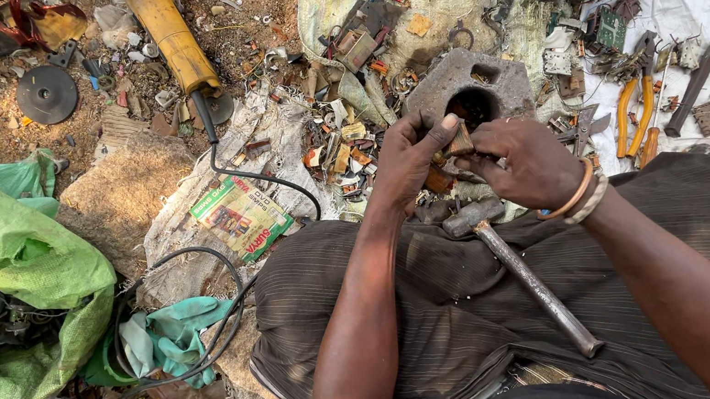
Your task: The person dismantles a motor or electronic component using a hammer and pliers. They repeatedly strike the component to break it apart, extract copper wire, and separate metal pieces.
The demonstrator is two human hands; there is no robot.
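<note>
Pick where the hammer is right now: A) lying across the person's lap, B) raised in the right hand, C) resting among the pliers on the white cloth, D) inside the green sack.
A: the hammer lies across the lap, below both hands, which hold a small copper-coloured part.

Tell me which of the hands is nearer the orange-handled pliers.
Right. The right hand sits just beside the orange-handled pliers; the left hand is farther off, beyond the right.
</note>
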